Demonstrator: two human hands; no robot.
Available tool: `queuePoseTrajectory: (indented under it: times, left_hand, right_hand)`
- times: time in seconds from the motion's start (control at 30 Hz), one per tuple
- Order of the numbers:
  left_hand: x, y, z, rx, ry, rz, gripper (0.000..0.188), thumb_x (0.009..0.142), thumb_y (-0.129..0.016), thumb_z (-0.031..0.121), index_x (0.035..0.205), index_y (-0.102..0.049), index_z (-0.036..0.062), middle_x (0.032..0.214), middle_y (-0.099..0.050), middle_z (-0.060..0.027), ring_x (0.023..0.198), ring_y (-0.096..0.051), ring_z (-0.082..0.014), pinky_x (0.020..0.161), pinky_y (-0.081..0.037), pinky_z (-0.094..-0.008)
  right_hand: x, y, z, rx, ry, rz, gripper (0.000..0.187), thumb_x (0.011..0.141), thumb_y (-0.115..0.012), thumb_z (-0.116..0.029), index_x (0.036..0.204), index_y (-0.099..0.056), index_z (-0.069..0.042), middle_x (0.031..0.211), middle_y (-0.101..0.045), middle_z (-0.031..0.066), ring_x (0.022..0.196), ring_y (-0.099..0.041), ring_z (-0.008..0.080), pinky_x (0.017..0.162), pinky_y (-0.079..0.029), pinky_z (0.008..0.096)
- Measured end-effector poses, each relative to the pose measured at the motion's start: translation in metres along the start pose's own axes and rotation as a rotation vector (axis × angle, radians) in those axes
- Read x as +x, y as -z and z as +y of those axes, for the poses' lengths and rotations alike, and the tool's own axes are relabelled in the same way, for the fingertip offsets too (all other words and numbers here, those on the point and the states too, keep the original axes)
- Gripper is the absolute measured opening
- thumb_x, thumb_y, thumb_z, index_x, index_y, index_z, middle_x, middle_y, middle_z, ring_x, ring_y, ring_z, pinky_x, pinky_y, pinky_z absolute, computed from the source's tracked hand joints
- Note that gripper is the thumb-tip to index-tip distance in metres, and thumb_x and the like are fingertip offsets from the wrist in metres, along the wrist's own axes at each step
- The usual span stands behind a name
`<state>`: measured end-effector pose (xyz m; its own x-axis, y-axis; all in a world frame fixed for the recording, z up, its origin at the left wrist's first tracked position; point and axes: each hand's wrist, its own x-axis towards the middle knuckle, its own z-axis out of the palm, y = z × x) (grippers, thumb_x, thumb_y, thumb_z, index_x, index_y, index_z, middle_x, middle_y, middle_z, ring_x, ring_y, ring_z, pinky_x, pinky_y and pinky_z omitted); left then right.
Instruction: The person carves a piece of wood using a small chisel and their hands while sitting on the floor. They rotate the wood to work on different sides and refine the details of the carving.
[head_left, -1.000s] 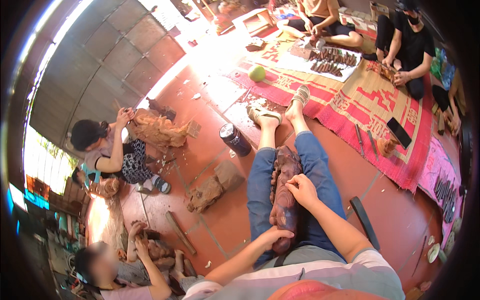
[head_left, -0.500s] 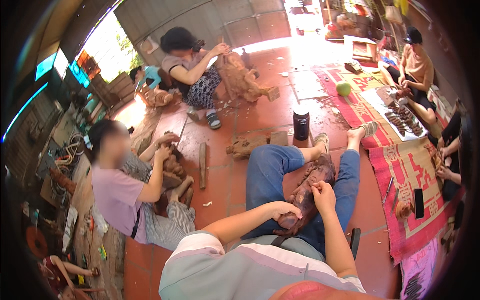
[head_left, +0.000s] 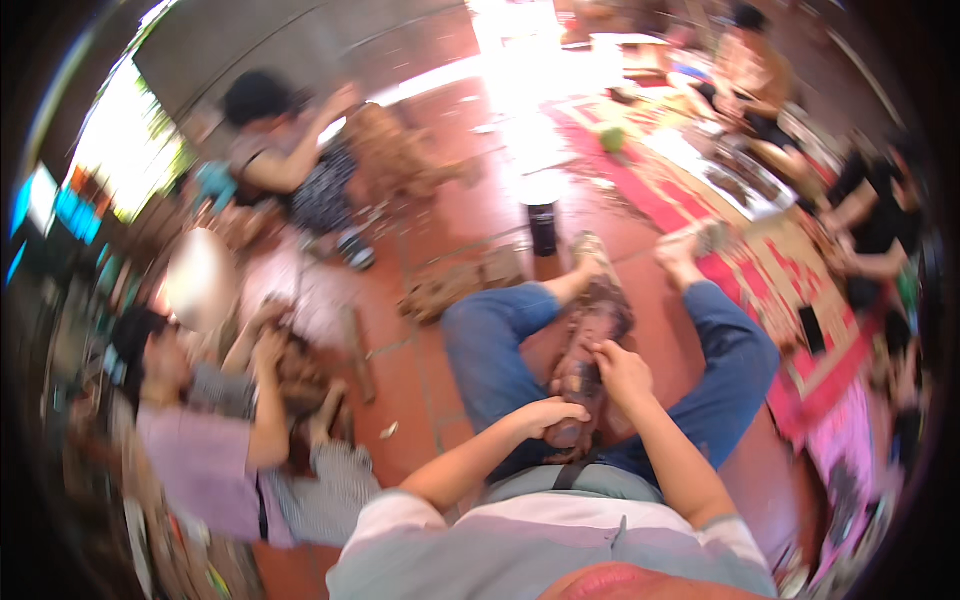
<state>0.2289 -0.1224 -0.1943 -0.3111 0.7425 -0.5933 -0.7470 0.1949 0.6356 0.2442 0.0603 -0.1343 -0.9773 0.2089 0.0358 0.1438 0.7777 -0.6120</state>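
Observation:
A long, dark reddish-brown wood carving (head_left: 580, 380) lies between my legs, its far end near my left foot. My left hand (head_left: 550, 416) is wrapped around its rounded near end. On the carving's right side, the fingers of my right hand (head_left: 624, 374) are closed and pressed to the surface. Whether a small thing sits in those fingers is hidden by the hand and by blur. My legs in blue trousers (head_left: 500, 335) are bent on both sides of the carving.
At left, a person in a lilac shirt (head_left: 195, 450) handles a brown carving. A farther person carves a large pale figure (head_left: 395, 150). A wood block (head_left: 455, 285) and dark tumbler (head_left: 543, 228) stand ahead. A red patterned mat (head_left: 740, 275) at right holds a phone (head_left: 811, 330).
The view has swung and blurred, so the surroundings sit further left. My right knee has moved outward to the right. Both hands stay on the carving, which now points more straight ahead.

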Motion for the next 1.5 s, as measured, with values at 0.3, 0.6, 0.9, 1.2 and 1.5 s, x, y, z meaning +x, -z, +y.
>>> queuePoseTrajectory:
  times: [0.3, 0.6, 0.9, 1.2, 1.5]
  left_hand:
    - [-0.016, 0.013, 0.044, 0.277, 0.11, 0.125, 0.037, 0.087, -0.066, 0.018, 0.118, -0.059, -0.0004, 0.098, -0.067, -0.0083, 0.08, -0.065, -0.0157, 0.071, -0.056, -0.0316]
    - [-0.041, -0.007, 0.019, 0.433, 0.068, 0.169, 0.048, 0.085, -0.068, 0.025, 0.122, -0.058, -0.0027, 0.114, -0.064, -0.0114, 0.104, -0.059, -0.0174, 0.086, -0.047, -0.0284]
    - [-0.041, -0.016, -0.012, 0.369, -0.12, 0.384, 0.059, 0.08, -0.073, 0.028, 0.124, -0.054, -0.0065, 0.118, -0.063, -0.0146, 0.11, -0.059, -0.0227, 0.093, -0.045, -0.0327]
    - [-0.042, -0.015, -0.018, 0.574, -0.068, 0.497, 0.055, 0.077, -0.076, 0.031, 0.114, -0.057, -0.0044, 0.102, -0.067, -0.0115, 0.092, -0.063, -0.0194, 0.085, -0.048, -0.0303]
    - [-0.04, -0.022, 0.01, 0.667, 0.023, 0.475, 0.056, 0.077, -0.076, 0.034, 0.114, -0.059, -0.0035, 0.106, -0.069, -0.014, 0.096, -0.066, -0.0216, 0.086, -0.049, -0.032]
  right_hand:
    - [0.012, -0.006, 0.005, 0.085, -0.037, 0.071, 0.024, 0.094, -0.054, -0.037, 0.107, -0.066, -0.02, 0.092, -0.07, 0.0167, 0.087, -0.067, 0.0385, 0.075, -0.052, 0.0503]
    - [-0.007, -0.022, 0.015, -0.001, 0.034, 0.119, 0.02, 0.097, -0.047, -0.03, 0.104, -0.059, -0.016, 0.081, -0.068, 0.0166, 0.078, -0.066, 0.0377, 0.067, -0.051, 0.0497]
    - [-0.014, -0.014, 0.001, 0.088, 0.048, -0.104, 0.025, 0.099, -0.046, -0.034, 0.113, -0.06, -0.018, 0.088, -0.068, 0.0185, 0.084, -0.066, 0.0392, 0.071, -0.05, 0.0507]
    - [0.004, -0.017, 0.018, 0.111, 0.107, -0.108, 0.023, 0.097, -0.048, -0.034, 0.105, -0.06, -0.015, 0.081, -0.068, 0.0153, 0.076, -0.067, 0.0352, 0.063, -0.051, 0.0481]
    - [0.047, -0.025, 0.041, 0.179, -0.039, 0.028, 0.026, 0.097, -0.05, -0.039, 0.099, -0.061, -0.016, 0.079, -0.068, 0.0142, 0.076, -0.067, 0.0339, 0.065, -0.05, 0.0492]
